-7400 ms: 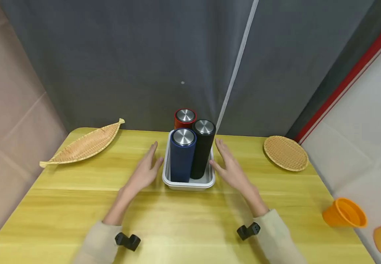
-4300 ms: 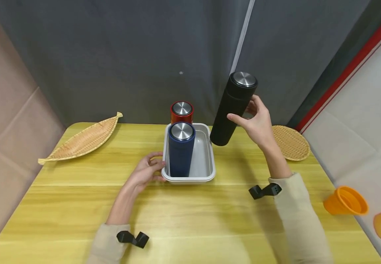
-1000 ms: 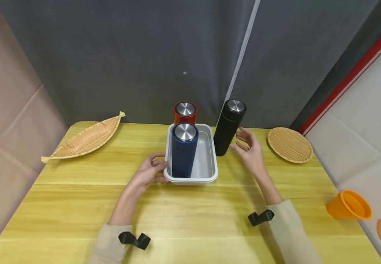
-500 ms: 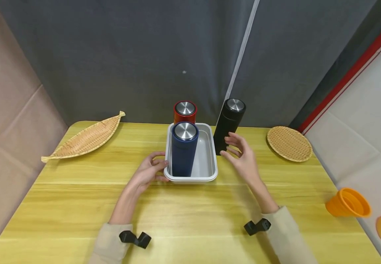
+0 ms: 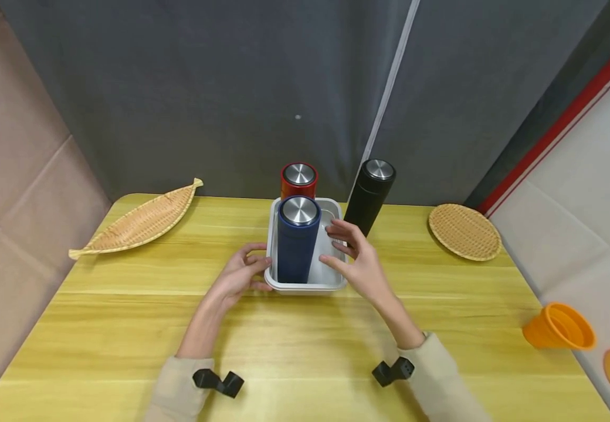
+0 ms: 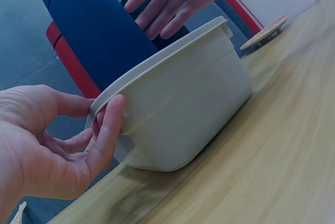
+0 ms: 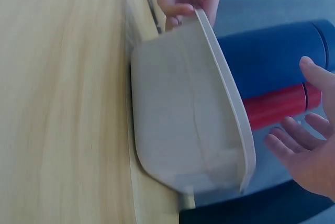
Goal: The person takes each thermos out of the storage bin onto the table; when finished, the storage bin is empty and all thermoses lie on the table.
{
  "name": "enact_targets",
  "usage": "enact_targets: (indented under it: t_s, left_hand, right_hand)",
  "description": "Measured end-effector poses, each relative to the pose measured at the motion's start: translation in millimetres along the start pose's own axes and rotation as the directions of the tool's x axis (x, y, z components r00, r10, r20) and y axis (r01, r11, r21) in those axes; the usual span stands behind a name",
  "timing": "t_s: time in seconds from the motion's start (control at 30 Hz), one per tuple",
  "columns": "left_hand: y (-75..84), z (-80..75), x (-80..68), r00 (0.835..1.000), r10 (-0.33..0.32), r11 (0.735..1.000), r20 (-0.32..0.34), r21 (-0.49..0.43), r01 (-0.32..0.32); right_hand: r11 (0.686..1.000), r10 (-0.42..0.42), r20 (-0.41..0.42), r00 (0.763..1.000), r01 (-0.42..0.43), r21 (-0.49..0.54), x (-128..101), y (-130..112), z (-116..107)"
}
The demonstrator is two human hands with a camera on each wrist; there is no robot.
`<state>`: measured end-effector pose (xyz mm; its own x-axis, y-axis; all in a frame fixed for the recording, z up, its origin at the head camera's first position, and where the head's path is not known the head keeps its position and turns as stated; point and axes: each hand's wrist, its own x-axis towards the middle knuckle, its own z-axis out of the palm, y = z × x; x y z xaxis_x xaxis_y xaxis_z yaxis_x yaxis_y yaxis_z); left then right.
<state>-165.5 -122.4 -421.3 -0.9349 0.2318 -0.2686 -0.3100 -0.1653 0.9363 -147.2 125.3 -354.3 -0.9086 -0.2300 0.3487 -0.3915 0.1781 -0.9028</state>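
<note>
1. Left hand [image 5: 239, 276] is at the tub's [image 5: 305, 286] left rim; the left wrist view shows thumb and fingers [image 6: 110, 122] pinching that rim, curled round its lip.
2. The tub sits mid-table [image 5: 125, 328], nearer the back edge than the front; white, rectangular, its base on the wood.
3. Blue flask [image 5: 297, 240] stands upright in the tub's left half, steel cap up; the right half beside it shows bare floor.
4. Right hand [image 5: 355, 261] hovers over the tub's right rim; fingers [image 5: 336, 230] spread apart and relaxed, pointing at the blue flask, gripping nothing; whether they touch it I cannot tell.
5. Black flask [image 5: 370, 193] stands upright on the table just off the tub's back right corner; free of both hands.
6. Red flask [image 5: 298, 180] stands upright right behind the tub, by the back edge.
7. Leaf basket [image 5: 138, 223] lies toward the back left corner; round mat [image 5: 463, 231] toward the back right; orange cup [image 5: 558, 334] sits off the right edge.
</note>
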Motion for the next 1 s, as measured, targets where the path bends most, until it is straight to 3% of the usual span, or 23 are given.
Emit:
enact_targets:
  t_s: [0.2,0.43,1.0]
  left_hand:
    - [1.2,0.5,1.7,1.000,0.004,1.000,-0.005,-0.001,-0.004]
    - [0.4,-3.0,0.0,1.000,0.006,1.000,0.010,0.009,-0.006]
    - [-2.0,-0.6,0.4,1.000,0.002,1.000,0.018,-0.021,-0.002]
  right_hand:
    - [1.000,0.009,0.032,0.999,-0.010,0.013,3,-2,18]
    - [0.994,0.111,0.044,0.993,-0.111,-0.010,6,-7,40]
    - [0.995,0.097,0.005,0.995,-0.096,-0.040,7,-9,44]
